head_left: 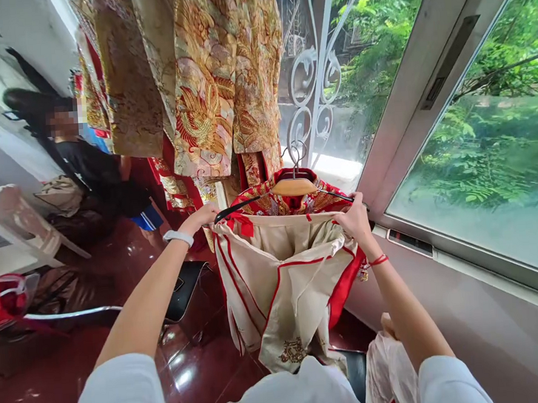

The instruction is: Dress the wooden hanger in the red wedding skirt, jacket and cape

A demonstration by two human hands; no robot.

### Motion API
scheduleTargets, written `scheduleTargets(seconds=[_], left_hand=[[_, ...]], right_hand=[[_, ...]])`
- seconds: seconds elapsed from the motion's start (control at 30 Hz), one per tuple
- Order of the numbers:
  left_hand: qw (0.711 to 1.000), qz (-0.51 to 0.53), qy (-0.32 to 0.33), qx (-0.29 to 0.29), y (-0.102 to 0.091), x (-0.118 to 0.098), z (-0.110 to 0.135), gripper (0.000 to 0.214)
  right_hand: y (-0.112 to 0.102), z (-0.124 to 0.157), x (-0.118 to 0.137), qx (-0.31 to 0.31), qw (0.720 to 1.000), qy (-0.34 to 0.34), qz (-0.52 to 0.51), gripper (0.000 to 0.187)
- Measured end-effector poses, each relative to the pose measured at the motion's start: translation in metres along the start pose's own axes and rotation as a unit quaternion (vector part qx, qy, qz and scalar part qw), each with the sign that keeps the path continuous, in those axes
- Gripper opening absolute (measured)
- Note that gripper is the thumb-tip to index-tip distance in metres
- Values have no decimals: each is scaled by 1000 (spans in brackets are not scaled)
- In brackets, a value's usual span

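Note:
A cream skirt (259, 275) with red piping and a beaded patch near its hem hangs open at the waist in front of me. Its waistband is stretched along a hanger (294, 188) with a wooden middle and black arms. My left hand (201, 219) is closed at the left end of the waistband, by the tip of the black arm. At the opposite end, my right hand (354, 219) grips the waistband beside the other arm, fingers wrapped round. Directly behind the skirt is a red jacket (269, 202) with gold embroidery.
Gold embroidered garments (206, 108) hang above and behind. A window (489, 151) with a metal frame lies to the right. Black stools (185, 288) stand below. Further left are a person in black (94, 169), a white chair (17, 223) and a red helmet (8, 299).

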State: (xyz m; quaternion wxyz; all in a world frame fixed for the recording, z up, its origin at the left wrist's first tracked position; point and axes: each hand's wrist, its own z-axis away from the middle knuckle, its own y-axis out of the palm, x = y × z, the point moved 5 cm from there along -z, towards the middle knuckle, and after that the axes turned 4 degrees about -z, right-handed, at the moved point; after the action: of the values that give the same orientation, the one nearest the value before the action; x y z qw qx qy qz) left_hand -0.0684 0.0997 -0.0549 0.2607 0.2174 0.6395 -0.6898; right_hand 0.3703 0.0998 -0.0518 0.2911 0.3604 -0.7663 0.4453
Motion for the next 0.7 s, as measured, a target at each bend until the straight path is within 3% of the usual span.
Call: scheduleTargets(seconds=[0.23, 0.5, 0.7], left_hand=[[998, 3, -66, 4, -15, -10, 12, 37], [993, -95, -29, -68, -29, -64, 1, 40], [978, -165, 0, -124, -28, -87, 5, 46]], right_hand=[[-7, -4, -2, 14, 999, -39, -7, 60], [-9, 3, -10, -20, 994, -96, 48, 66], [-10, 8, -12, -40, 993, -97, 61, 70]])
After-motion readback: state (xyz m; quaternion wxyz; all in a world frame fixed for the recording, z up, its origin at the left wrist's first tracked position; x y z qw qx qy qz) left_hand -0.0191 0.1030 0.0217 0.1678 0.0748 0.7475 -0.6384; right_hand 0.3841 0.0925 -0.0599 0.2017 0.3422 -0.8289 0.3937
